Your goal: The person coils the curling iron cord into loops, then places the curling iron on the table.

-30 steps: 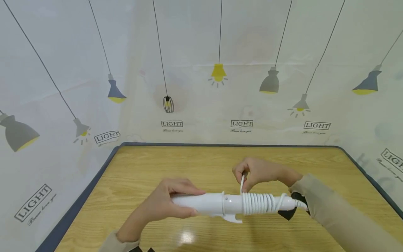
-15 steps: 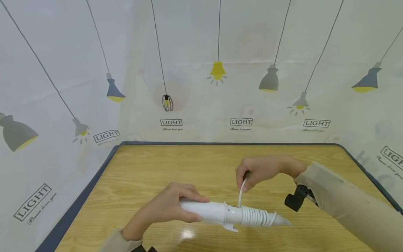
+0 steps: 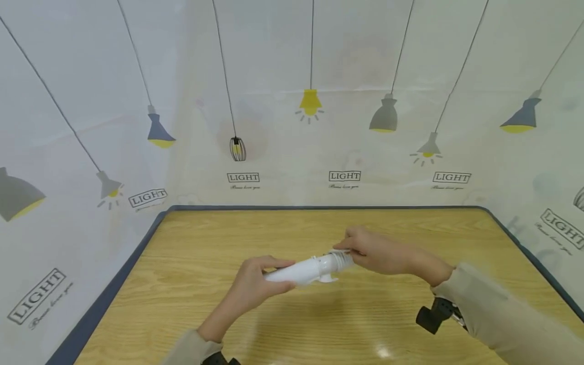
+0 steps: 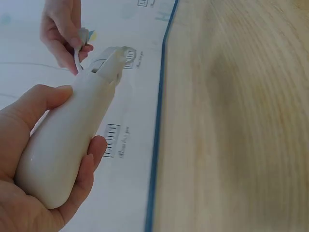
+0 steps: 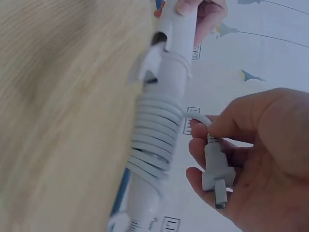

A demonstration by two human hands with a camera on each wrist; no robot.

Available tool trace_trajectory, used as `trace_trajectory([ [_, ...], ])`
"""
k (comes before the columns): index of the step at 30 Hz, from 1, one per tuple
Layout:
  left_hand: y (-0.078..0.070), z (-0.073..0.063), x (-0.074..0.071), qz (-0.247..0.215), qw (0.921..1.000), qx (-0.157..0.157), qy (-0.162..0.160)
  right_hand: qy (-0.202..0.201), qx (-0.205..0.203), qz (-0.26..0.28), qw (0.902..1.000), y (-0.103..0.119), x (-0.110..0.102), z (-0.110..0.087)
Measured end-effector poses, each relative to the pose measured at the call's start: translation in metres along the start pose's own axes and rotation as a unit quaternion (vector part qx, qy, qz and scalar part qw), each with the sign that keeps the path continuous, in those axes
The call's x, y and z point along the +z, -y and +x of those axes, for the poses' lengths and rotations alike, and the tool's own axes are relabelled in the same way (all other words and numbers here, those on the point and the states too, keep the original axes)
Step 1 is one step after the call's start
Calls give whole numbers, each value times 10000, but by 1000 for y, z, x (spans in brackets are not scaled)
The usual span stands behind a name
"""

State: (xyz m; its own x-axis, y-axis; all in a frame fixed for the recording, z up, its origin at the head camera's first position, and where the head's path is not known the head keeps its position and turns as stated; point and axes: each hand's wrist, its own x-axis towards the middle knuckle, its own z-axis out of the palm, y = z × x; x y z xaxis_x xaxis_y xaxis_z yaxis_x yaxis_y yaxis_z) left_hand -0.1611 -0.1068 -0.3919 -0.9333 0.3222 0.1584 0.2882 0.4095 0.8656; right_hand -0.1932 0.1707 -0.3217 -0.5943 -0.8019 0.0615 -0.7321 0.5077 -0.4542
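Observation:
A white curling iron (image 3: 298, 272), wide at one end and with a small lever on its side, is held in the air above the table. My left hand (image 3: 255, 281) grips its wide, rounded end, thumb on one side and fingers on the other. White cord (image 5: 157, 128) winds in several close turns around the narrower part. Between thumb and fingers, my right hand (image 3: 383, 251) pinches the free end of this cord beside the turns. The plug (image 5: 218, 166) sits by the right palm, prongs pointing away from the cord. In the head view the right hand covers the iron's far end.
Beneath both hands lies a wood-grain table (image 3: 191, 243) with a dark blue edge. Pale sheeting (image 3: 283, 147) printed with hanging lamps surrounds its back and sides. A small black camera (image 3: 431, 317) hangs at the right wrist.
The curling iron has tilted, its corded end now raised and farther back. My right hand, earlier drawing the cord up above the iron, has come down beside the turns.

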Motion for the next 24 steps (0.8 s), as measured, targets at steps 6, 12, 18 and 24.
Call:
trace_trajectory([
  [6,23,11,12,-834,9954,-460,109,-640,71,97,9979,-19,33,-7],
  [12,50,21,26,-943,9938,-521,265,-771,489,458,9948,-38,60,-13],
  [18,74,29,35,-964,9933,-336,542,-869,541,550,9932,-48,74,-18],
  [24,92,33,43,-1100,9895,-315,879,-716,659,650,9931,-57,87,-23],
])
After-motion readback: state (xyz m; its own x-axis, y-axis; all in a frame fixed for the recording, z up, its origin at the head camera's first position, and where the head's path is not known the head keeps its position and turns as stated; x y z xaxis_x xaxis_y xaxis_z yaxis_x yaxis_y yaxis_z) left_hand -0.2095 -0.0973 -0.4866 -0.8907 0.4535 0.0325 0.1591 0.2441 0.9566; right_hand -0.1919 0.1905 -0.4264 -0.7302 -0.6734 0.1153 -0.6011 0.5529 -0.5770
